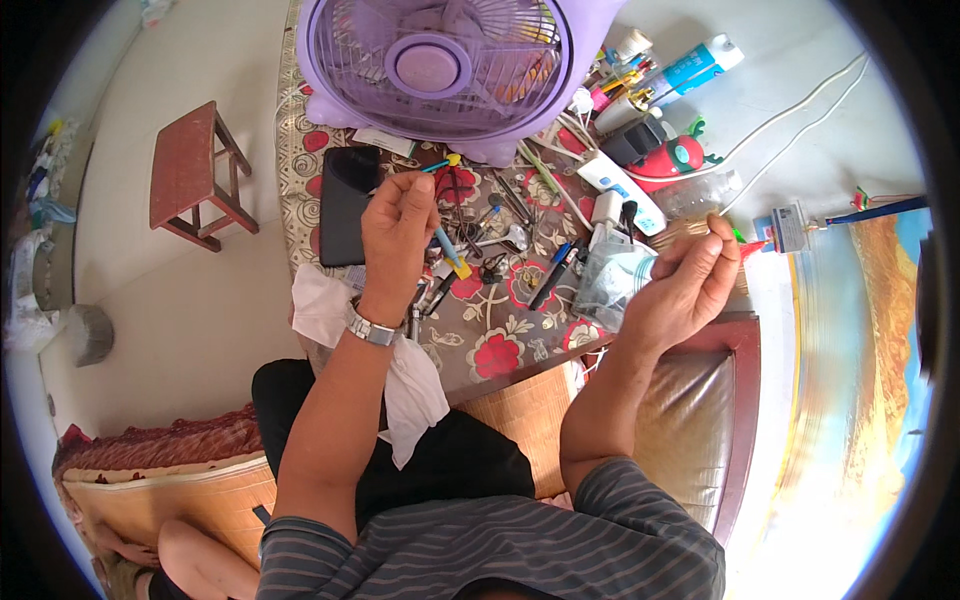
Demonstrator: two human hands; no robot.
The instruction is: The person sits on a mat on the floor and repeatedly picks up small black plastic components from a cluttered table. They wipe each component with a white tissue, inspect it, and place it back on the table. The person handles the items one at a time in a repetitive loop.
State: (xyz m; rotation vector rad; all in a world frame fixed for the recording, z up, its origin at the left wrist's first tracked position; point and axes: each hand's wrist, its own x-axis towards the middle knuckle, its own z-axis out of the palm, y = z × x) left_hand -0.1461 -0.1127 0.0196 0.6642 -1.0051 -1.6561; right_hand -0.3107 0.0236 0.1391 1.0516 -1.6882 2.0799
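Observation:
My left hand (401,214), a metal watch (373,328) on its wrist, is raised over the table with fingertips pinched together. A light blue stick with a yellow end (448,247) shows just under its fingers; whether the hand holds it is unclear. A second blue stick (436,166) with a yellow tip appears just beyond the fingers. To the right, my right hand (679,285) is lifted with thumb and fingers pinched; anything between them is too small to make out. Behind it is a clear plastic container (611,285). A white cloth (416,397) hangs below my left wrist.
A purple fan (450,135) stands at the table's far side. A black tablet-like slab (341,225), a spoon (514,238), pens (555,277) and a power strip (622,195) lie on the flowered tablecloth (495,352). A wooden stool (184,165) stands left. Another person's leg (202,562) shows lower left.

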